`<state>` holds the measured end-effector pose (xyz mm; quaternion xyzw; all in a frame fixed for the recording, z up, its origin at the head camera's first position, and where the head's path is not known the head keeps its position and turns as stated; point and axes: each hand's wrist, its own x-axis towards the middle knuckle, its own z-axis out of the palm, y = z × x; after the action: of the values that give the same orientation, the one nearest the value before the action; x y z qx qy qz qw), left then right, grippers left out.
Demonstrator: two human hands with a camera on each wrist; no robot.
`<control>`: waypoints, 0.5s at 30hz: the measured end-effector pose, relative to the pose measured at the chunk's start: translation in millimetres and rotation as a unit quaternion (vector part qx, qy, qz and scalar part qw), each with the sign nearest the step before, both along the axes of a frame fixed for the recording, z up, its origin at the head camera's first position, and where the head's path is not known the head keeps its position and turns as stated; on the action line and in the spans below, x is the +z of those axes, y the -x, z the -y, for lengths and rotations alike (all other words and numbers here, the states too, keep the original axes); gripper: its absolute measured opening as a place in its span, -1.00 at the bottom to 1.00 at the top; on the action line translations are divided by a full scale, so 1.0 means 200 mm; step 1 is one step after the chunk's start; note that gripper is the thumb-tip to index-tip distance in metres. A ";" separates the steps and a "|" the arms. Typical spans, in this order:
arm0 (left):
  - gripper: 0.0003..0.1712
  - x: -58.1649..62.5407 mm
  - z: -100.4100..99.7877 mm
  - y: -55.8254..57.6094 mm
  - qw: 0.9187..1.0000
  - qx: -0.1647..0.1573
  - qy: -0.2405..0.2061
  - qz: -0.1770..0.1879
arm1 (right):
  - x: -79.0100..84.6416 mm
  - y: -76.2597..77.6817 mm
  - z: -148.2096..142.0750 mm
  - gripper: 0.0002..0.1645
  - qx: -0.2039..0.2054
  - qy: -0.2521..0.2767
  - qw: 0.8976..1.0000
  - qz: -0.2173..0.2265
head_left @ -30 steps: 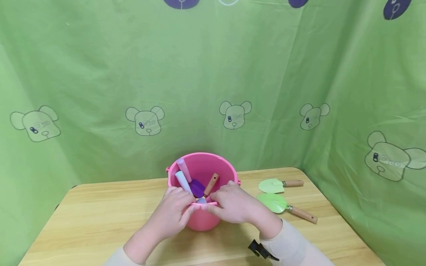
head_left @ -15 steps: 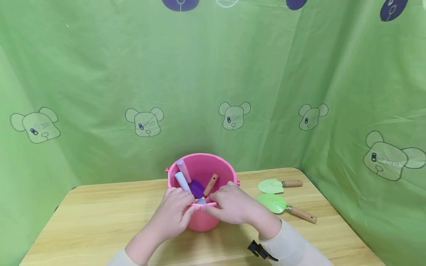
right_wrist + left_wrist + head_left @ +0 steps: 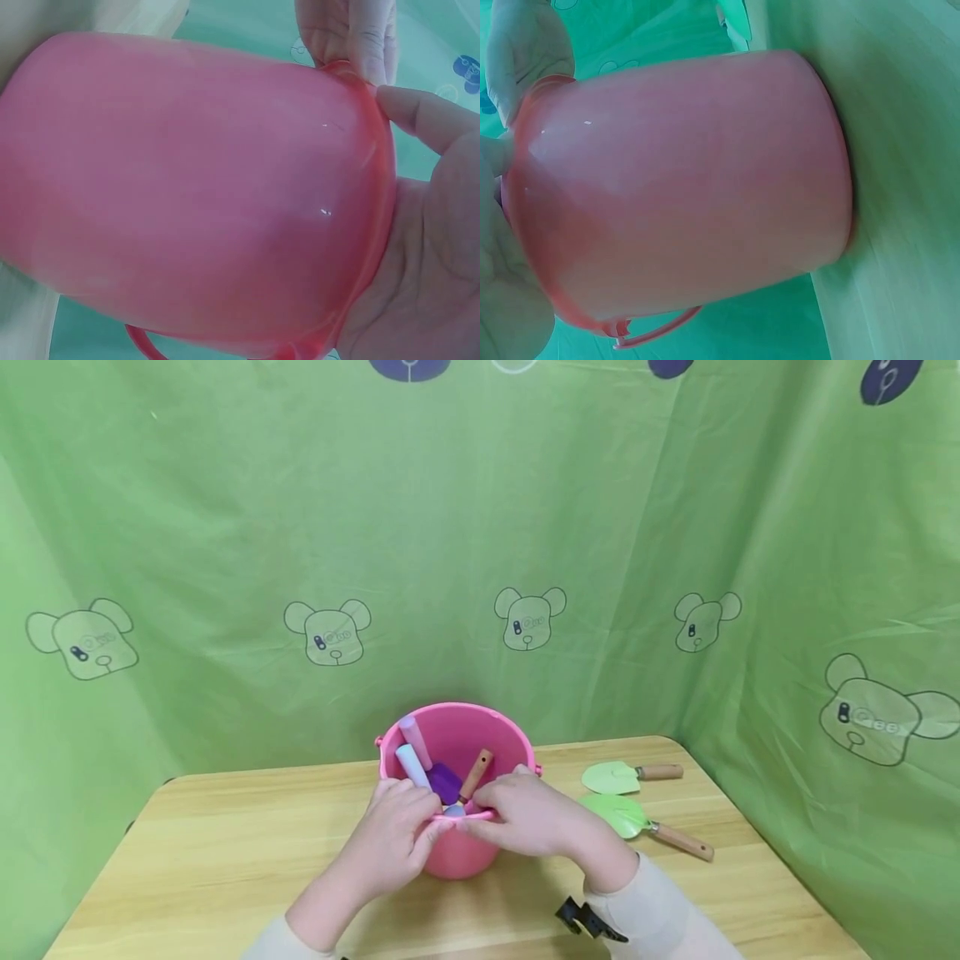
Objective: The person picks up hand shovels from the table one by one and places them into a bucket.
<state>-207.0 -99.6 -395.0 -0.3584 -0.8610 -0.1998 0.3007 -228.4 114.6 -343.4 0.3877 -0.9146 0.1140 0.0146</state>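
A pink bucket (image 3: pixel 457 860) stands on the table, its wall filling much of both wrist views. My left hand (image 3: pixel 392 837) grips the near rim from the left, thumb outside and fingers over the edge. My right hand (image 3: pixel 528 814) holds the same rim from the right, the two thumbs almost meeting. Inside lean a lilac handle (image 3: pixel 415 742), a light blue handle (image 3: pixel 412 765), a purple blade (image 3: pixel 444 785) and a wooden handle (image 3: pixel 476 772). Their lower parts are hidden behind the hands and rim. In the left wrist view, the bucket's handle (image 3: pixel 660 331) hangs down its side.
Right of the bucket lie two green trowels with wooden handles, one trowel (image 3: pixel 613 778) farther back and the other trowel (image 3: pixel 619 816) nearer. Green cloth (image 3: pixel 420 527) with bear prints encloses the wooden table (image 3: pixel 247 843) at the back and sides.
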 end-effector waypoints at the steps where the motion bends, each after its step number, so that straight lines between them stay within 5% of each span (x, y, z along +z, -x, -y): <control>1: -0.75 0.00 0.00 0.00 1.000 0.000 0.001 -0.001 | 0.00 0.00 0.00 -0.54 0.000 0.003 1.000 0.006; 8: -0.75 0.00 0.00 0.00 1.000 -0.003 0.000 0.005 | 0.01 0.01 -0.01 -0.53 -0.006 0.025 0.999 0.036; 15: -0.78 0.01 0.00 0.00 1.000 0.001 0.011 0.011 | 0.03 0.01 -0.01 -0.63 -0.003 0.049 0.999 0.010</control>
<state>-207.2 -100.1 -394.0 -0.3585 -0.8666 -0.1941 0.2877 -229.6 115.7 -338.4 0.3824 -0.9093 0.1623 0.0252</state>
